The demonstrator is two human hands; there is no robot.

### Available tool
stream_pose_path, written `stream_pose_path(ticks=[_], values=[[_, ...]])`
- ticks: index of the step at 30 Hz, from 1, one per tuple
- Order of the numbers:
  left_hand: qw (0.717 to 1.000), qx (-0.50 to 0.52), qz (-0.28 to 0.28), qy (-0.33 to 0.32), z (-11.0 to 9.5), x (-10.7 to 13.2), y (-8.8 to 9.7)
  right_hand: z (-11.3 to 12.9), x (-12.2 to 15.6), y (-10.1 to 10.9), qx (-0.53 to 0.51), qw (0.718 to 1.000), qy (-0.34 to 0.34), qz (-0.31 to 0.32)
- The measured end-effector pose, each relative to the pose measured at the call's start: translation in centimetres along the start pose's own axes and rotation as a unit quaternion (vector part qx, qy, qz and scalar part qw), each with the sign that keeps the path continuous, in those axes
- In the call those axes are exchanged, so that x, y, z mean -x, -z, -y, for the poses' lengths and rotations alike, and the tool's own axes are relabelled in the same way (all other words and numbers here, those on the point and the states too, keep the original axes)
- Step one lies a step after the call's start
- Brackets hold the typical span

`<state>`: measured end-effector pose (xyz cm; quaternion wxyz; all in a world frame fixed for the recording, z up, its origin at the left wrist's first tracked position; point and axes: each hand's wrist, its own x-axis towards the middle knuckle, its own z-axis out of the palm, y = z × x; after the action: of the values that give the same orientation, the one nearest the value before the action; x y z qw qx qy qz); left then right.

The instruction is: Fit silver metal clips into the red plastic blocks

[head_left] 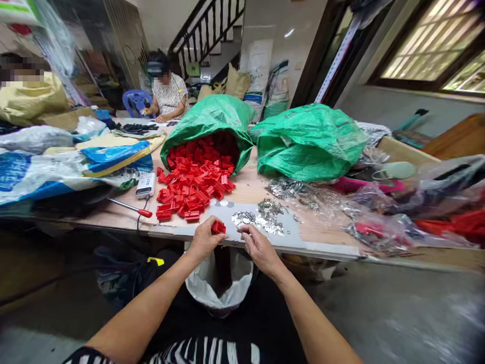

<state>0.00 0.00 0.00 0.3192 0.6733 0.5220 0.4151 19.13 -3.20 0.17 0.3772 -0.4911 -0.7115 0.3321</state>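
Note:
My left hand [204, 240] grips a small red plastic part [218, 227] just above the table's front edge. My right hand [259, 250] sits beside it, its fingertips pinching a thin metal piece [238, 229] close to the red part. Right in front of my hands, loose silver metal bits [257, 220] lie on a grey board [291, 227]. Farther ahead, a heap of red plastic parts [193, 184] spills across the wooden table [250, 189] from a green woven sack [206, 126].
A white-lined bin [220, 285] stands below my hands. A second green sack [308, 144] and plastic bags [382, 217] crowd the right. A red-handled screwdriver [131, 207] and white device [146, 184] lie left. A seated co-worker [168, 91] handles black parts beyond.

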Motion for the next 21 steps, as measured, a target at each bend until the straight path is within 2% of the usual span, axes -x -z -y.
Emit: stream_pose_path(ticks=[2, 4, 5, 7, 10, 11, 13, 21], values=[[0.996, 0.089, -0.006, 0.031, -0.3, 0.8, -0.3, 0.2, 0.5, 0.2, -0.028, 1.0, 0.012, 0.006], [0.977, 0.199, 0.011, 0.078, -0.8, 1.6, -0.3, 0.6, 1.0, 0.3, -0.047, 0.998, 0.025, 0.021], [0.955, 0.273, 0.034, 0.111, -1.1, 2.0, -0.2, 1.0, 1.2, 0.3, -0.054, 0.997, 0.033, 0.033], [0.893, 0.405, 0.082, 0.179, -1.7, 2.8, 0.1, 1.7, 1.6, 0.2, -0.061, 0.995, 0.044, 0.063], [0.793, 0.529, 0.113, 0.282, -2.6, 3.8, 0.6, 2.7, 1.9, -0.3, -0.047, 0.992, 0.058, 0.1], [0.766, 0.553, 0.115, 0.307, -2.9, 4.0, 0.8, 2.9, 2.0, -0.6, -0.034, 0.992, 0.061, 0.104], [0.73, 0.585, 0.119, 0.333, -3.4, 4.5, 0.9, 3.2, 2.1, -1.1, -0.002, 0.993, 0.067, 0.099], [0.647, 0.663, 0.121, 0.356, -4.5, 5.2, 0.7, 3.7, 2.5, -1.2, 0.036, 0.993, 0.084, 0.068]])
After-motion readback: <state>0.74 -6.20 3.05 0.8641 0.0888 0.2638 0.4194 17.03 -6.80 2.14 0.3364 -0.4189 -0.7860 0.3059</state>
